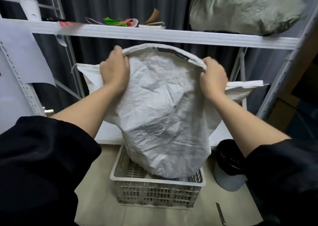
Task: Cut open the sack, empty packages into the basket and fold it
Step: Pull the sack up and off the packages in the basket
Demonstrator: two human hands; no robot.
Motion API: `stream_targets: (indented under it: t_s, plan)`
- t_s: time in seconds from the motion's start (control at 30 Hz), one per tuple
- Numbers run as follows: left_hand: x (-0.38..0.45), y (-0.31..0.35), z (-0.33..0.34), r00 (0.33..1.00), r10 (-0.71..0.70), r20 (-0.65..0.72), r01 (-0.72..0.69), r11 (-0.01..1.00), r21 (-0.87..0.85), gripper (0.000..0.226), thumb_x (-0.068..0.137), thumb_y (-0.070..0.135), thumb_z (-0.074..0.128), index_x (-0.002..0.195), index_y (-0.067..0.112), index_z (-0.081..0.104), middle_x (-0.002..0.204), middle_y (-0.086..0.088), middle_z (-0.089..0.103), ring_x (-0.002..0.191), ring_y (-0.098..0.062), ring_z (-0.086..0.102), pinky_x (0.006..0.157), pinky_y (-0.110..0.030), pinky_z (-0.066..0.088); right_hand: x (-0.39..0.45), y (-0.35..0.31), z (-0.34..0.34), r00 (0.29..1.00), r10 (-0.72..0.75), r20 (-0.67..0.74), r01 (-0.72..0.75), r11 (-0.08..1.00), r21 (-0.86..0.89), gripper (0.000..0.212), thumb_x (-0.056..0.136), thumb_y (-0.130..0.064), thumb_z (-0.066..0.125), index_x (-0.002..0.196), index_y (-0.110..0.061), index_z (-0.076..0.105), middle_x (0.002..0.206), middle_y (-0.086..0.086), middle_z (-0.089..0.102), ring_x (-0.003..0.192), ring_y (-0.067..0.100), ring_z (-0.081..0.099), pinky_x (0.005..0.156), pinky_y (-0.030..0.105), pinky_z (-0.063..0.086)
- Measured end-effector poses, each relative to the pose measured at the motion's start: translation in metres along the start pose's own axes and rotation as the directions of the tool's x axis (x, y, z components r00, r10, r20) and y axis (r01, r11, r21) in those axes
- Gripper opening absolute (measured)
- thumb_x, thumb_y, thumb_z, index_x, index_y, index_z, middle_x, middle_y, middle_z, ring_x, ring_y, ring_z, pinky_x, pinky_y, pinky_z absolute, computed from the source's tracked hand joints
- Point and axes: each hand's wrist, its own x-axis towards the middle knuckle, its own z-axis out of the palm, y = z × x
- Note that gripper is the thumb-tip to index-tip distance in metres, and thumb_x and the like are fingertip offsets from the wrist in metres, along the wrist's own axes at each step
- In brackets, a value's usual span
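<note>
A white woven sack [160,108] hangs upside down over a pale slatted plastic basket [154,193] on the floor. Its bulging lower end dips into the basket. My left hand [114,71] grips the sack's upper seam on the left. My right hand [213,76] grips the same seam on the right, near a dark printed strip. A bit of a package shows in the basket under the sack; the rest of the contents are hidden.
A white metal shelf [154,34] runs across above the sack, with a full grey-green bag [244,9], a book and coloured scraps on it. Folded white sacks [244,84] lie behind. A cap [228,164] and a cutter [221,213] lie on the floor at right.
</note>
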Motion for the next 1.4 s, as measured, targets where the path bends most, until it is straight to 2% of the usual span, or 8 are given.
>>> stream_targets:
  t_s: [0.23,0.5,0.63,0.87,1.07,1.2,1.3,1.4]
  plan:
    - [0.012,0.004,-0.007,0.993,-0.046,-0.104,0.038,0.997,-0.074,0.028,0.098,0.026,0.035,0.107,0.004,0.05,0.114,-0.019,0.057,0.1,-0.042,0.056,0.081,-0.046,0.041,0.019,-0.003,-0.008,0.989,0.078,-0.124,-0.069,0.995,0.078,0.037,0.084,-0.009,0.044,0.115,-0.02,0.06,0.111,0.013,0.063,0.108,0.034,0.054,0.078,0.038,0.043]
    - [-0.005,-0.019,0.013,0.955,0.126,0.268,-0.188,0.957,0.223,0.027,0.095,0.032,0.04,0.101,0.009,0.054,0.102,-0.017,0.064,0.093,-0.039,0.06,0.068,-0.034,0.036,0.014,0.025,0.008,0.983,0.096,0.157,-0.072,0.986,-0.153,0.023,0.091,-0.018,0.043,0.103,-0.012,0.062,0.111,0.02,0.064,0.102,0.041,0.059,0.072,0.035,0.038]
    - [-0.018,-0.015,0.012,0.723,0.022,0.691,-0.212,0.958,0.192,0.048,0.078,0.053,0.062,0.109,0.019,0.048,0.103,-0.002,0.06,0.097,-0.027,0.058,0.07,-0.033,0.041,-0.009,0.026,0.025,0.97,0.128,0.207,-0.111,0.99,-0.092,0.028,0.093,-0.02,0.04,0.106,-0.009,0.061,0.113,0.018,0.062,0.103,0.042,0.058,0.075,0.038,0.042]
    - [-0.038,-0.016,0.019,0.746,-0.099,0.659,-0.404,0.718,0.566,0.033,0.092,0.008,0.04,0.116,0.012,0.062,0.118,-0.004,0.063,0.107,-0.026,0.06,0.078,-0.032,0.044,-0.014,0.021,0.022,0.91,-0.018,0.414,0.199,0.896,-0.398,0.039,0.094,-0.034,0.037,0.112,-0.012,0.062,0.115,0.013,0.06,0.103,0.035,0.059,0.072,0.034,0.035]
    - [-0.04,-0.021,0.023,0.516,-0.28,0.809,0.168,0.96,0.224,0.027,0.091,0.0,0.036,0.071,0.0,0.055,0.049,-0.008,0.064,0.054,-0.023,0.065,0.052,-0.024,0.052,-0.023,0.028,0.02,0.604,0.333,0.725,-0.329,0.932,-0.154,0.034,0.093,-0.012,0.028,0.077,0.001,0.056,0.059,0.016,0.066,0.045,0.025,0.063,0.046,0.025,0.049]
    - [-0.05,-0.016,0.038,0.458,-0.28,0.844,0.723,0.67,-0.17,0.033,0.093,-0.008,0.025,0.079,-0.002,0.054,0.056,-0.015,0.064,0.033,-0.016,0.061,0.033,-0.026,0.051,-0.027,0.041,0.035,0.542,0.283,0.792,-0.657,0.73,0.189,0.025,0.086,-0.008,0.036,0.101,-0.002,0.054,0.086,0.024,0.069,0.075,0.037,0.071,0.056,0.031,0.055]
    - [-0.055,-0.016,0.05,0.401,-0.241,0.884,0.801,0.561,-0.21,0.017,0.089,0.001,0.041,0.079,0.005,0.053,0.05,-0.006,0.062,0.044,-0.014,0.062,0.055,-0.025,0.057,-0.028,0.045,0.037,0.449,0.148,0.881,-0.742,0.61,0.276,0.018,0.089,-0.014,0.048,0.099,-0.004,0.06,0.095,0.017,0.069,0.085,0.027,0.072,0.068,0.029,0.059]
    - [-0.059,-0.016,0.055,0.509,-0.169,0.844,0.567,0.803,-0.182,0.015,0.082,0.005,0.057,0.07,0.012,0.052,0.061,-0.004,0.049,0.053,-0.013,0.044,0.046,-0.018,0.044,-0.029,0.047,0.044,0.562,0.094,0.822,-0.526,0.808,0.267,0.012,0.081,-0.004,0.057,0.092,-0.011,0.057,0.091,0.012,0.065,0.081,0.024,0.068,0.071,0.029,0.057]
